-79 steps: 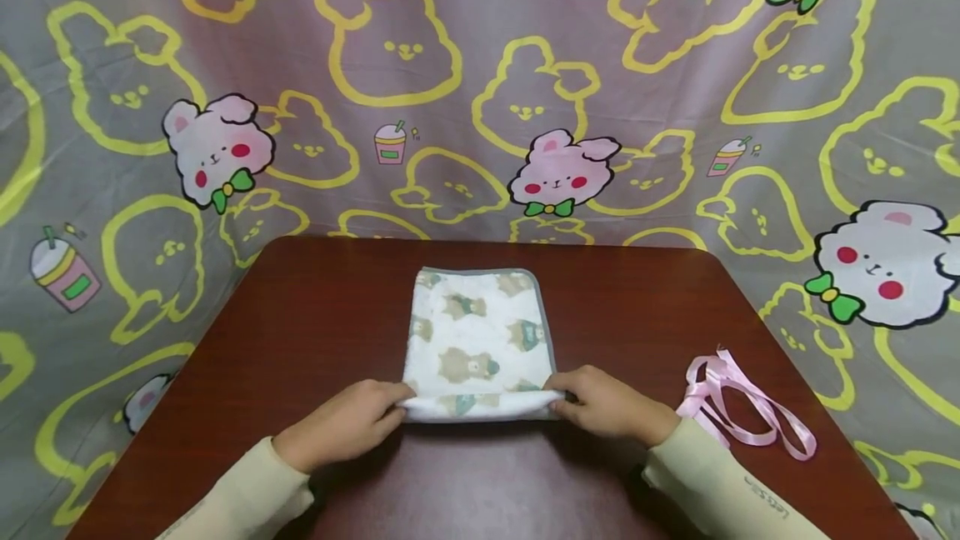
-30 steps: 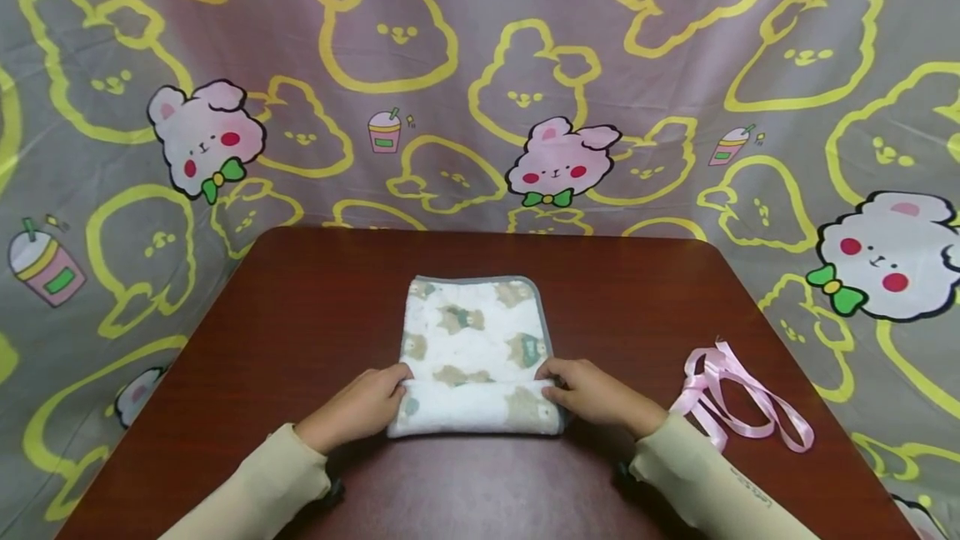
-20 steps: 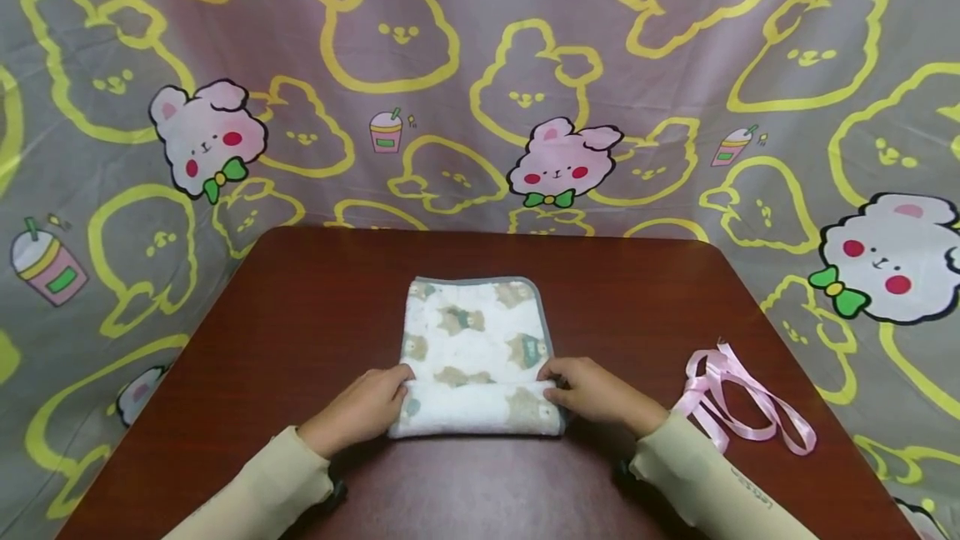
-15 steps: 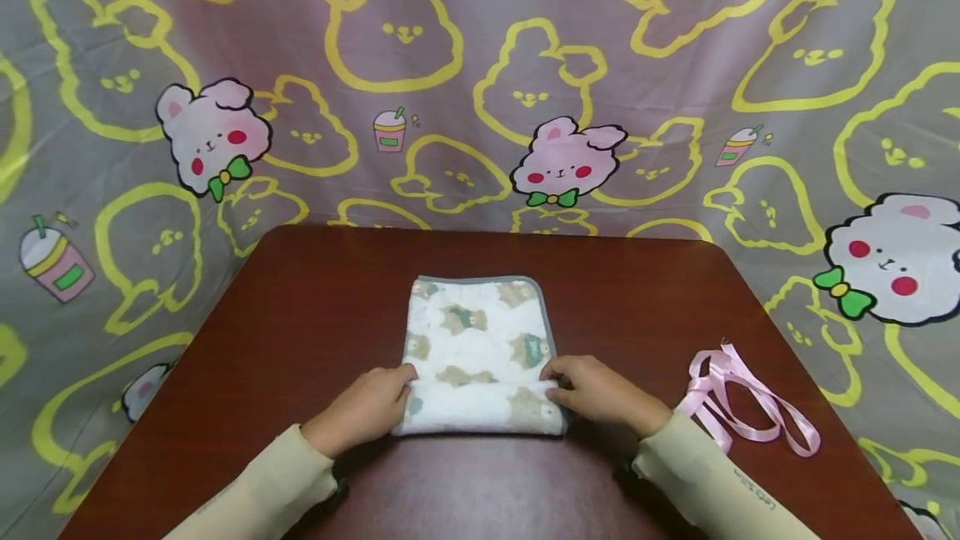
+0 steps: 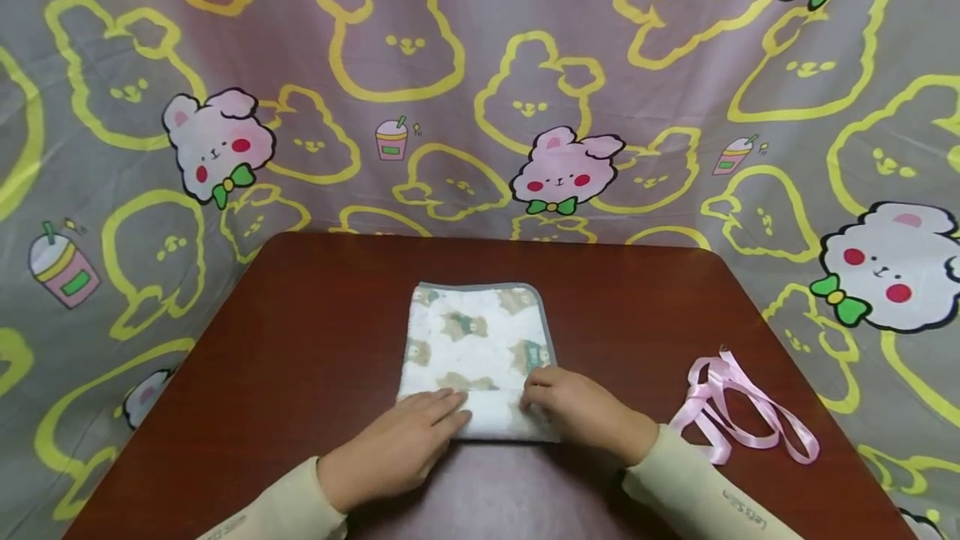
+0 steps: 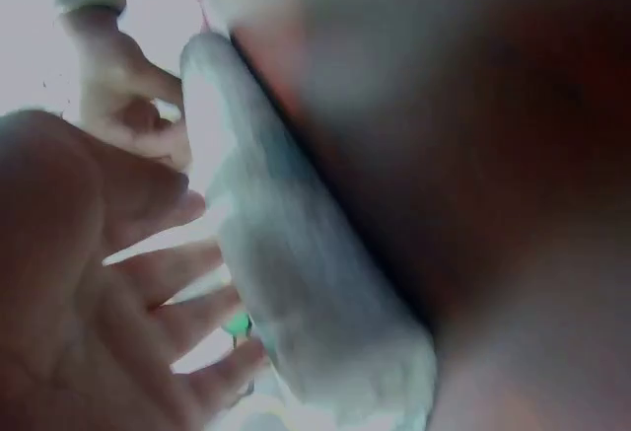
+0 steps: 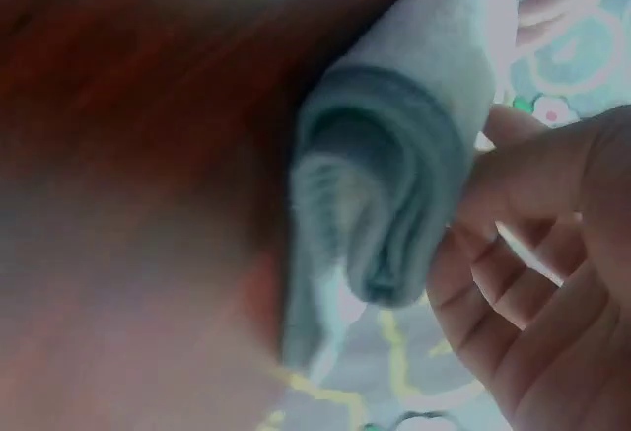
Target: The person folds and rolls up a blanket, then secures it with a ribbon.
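Observation:
A white towel (image 5: 465, 352) with brown bears and grey edging lies on the table, its near end turned over into a thick fold. My left hand (image 5: 401, 444) rests on the left part of that fold, fingers extended. At the fold's right part, my right hand (image 5: 588, 411) touches the cloth with bent fingers. In the left wrist view the fingers of the left hand (image 6: 108, 283) are spread along the rounded towel edge (image 6: 306, 293). The right wrist view shows the rolled layers of the towel end (image 7: 385, 184) beside the loosely bent right hand (image 7: 562, 263).
A loosely looped pink ribbon (image 5: 757, 436) lies on the right side of the brown table (image 5: 322, 315). Behind and at both sides hangs a grey curtain (image 5: 450, 248) with cartoon rabbits.
The near end of the towel has been turned over away from me into a broader fold. Both hands have let go of its side edges; the left moved right onto the fold, the right slightly inward.

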The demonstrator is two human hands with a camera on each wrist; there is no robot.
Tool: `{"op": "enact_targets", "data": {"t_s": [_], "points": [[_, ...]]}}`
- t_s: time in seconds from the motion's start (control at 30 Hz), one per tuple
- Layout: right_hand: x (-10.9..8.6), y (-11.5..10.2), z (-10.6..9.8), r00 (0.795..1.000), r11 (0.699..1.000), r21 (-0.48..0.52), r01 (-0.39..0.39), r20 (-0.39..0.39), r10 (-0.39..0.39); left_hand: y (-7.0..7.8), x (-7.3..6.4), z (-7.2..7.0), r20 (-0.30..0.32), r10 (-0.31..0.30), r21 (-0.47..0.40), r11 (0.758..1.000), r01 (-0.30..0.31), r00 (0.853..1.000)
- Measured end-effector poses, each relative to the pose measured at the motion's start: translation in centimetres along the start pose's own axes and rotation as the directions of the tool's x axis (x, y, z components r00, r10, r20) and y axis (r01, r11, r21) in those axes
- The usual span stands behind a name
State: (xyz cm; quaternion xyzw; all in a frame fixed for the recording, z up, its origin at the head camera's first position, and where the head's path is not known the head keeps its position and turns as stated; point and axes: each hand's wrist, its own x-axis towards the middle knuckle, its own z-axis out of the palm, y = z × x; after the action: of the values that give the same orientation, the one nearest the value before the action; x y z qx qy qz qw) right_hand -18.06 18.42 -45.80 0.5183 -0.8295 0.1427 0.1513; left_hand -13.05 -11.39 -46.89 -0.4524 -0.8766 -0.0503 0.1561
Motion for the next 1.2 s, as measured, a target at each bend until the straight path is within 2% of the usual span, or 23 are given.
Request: {"op": "enact_targets", "data": {"t_s": [0.1, 0.2, 0.3, 0.43, 0.53, 0.6, 0.67, 0.7, 0.77, 0.87, 0.93, 1.03, 1.2], "points": [[0.6, -1.4, -0.3, 0.998, 0.997, -0.058, 0.059, 0.041, -0.057, 0.9, -0.1, 0.0, 0.105, 0.002, 0.011, 1.000, -0.003, 0.995], [1.1, -2.5, -0.4, 0.991, 0.994, -0.073, 0.085, 0.109, -0.077, 1.0, 0.1, 0.1, 0.148, -0.033, 0.035, 0.999, 0.028, 0.988], [1.4, -3.0, -0.6, 0.974, 0.995, -0.088, 0.057, 0.224, -0.036, 0.8, 0.5, -0.1, 0.167, -0.050, 0.040, 0.998, 0.044, 0.985], [0.8, -2.9, -0.3, 0.931, 0.995, -0.104, -0.006, 0.364, 0.043, 0.5, 0.6, -0.1, 0.227, -0.068, -0.019, 0.997, 0.074, 0.971], [0.1, -2.5, 0.2, 0.922, 0.997, -0.079, -0.013, 0.385, 0.042, 0.5, 0.2, 0.1, 0.292, -0.095, -0.094, 0.987, 0.127, 0.952], [-0.5, -2.3, 0.6, 0.927, 0.998, -0.058, 0.007, 0.375, 0.015, 0.5, -0.2, 0.2, 0.322, -0.104, -0.134, 0.979, 0.154, 0.941], [-1.0, -2.0, 0.9, 0.933, 0.999, -0.048, 0.026, 0.361, -0.007, 0.5, -0.6, 0.3, 0.332, -0.109, -0.158, 0.973, 0.169, 0.937], [-1.1, -1.9, 0.9, 0.934, 0.998, -0.049, 0.031, 0.356, -0.012, 0.4, -0.8, 0.2, 0.327, -0.107, -0.160, 0.973, 0.167, 0.939], [-1.6, -1.7, 1.0, 0.936, 0.998, -0.061, 0.028, 0.353, -0.005, 0.3, -1.2, 0.3, 0.285, -0.095, -0.146, 0.979, 0.141, 0.954], [-2.3, -1.2, 0.8, 0.942, 0.996, -0.092, 0.010, 0.336, 0.022, -0.3, -1.7, 0.6, 0.184, -0.068, -0.100, 0.991, 0.087, 0.981], [-2.6, -0.9, 0.7, 0.946, 0.993, -0.117, -0.007, 0.321, 0.045, -0.8, -2.1, 0.7, 0.109, -0.050, -0.058, 0.997, 0.056, 0.993], [-3.0, -0.5, 0.5, 0.948, 0.986, -0.163, -0.031, 0.309, 0.081, -1.7, -2.6, 0.8, 0.039, -0.053, -0.002, 0.999, 0.053, 0.998], [-3.4, -0.3, 0.1, 0.948, 0.969, -0.245, -0.020, 0.303, 0.097, -2.4, -3.0, 0.4, -0.010, -0.072, 0.046, 0.996, 0.072, 0.997]]}}
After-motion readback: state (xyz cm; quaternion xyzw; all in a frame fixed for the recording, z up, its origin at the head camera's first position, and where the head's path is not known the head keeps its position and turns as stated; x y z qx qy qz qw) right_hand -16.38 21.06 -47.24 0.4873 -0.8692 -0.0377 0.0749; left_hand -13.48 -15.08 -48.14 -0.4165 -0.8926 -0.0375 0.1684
